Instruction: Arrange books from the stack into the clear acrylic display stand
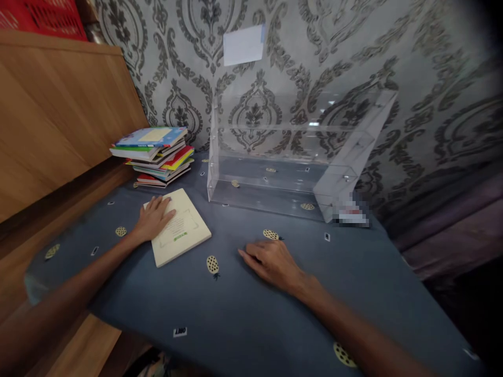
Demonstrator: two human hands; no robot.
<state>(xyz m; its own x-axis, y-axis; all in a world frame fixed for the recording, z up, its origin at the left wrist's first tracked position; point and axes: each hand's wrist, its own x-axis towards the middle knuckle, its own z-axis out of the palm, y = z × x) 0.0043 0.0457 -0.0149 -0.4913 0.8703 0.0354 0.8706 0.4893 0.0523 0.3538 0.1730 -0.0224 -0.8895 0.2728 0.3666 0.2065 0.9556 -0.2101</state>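
My left hand [153, 219] lies flat, fingers stretched out, on the left part of a cream-coloured book [184, 230] that lies on the blue-grey tablecloth [243, 314]. My right hand [271, 262] rests palm down on the cloth to the right of the book, fingers loosely apart, holding nothing. A stack of several colourful books [157, 154] stands behind the cream book, at the back left. A clear acrylic rack [291, 157] stands empty against the wall, behind my right hand.
A wooden panel [55, 115] rises on the left, with a red crate [43, 18] on top. Patterned wallpaper [412, 78] with a white note [243, 44] backs the table. The table's edge falls away at right and front.
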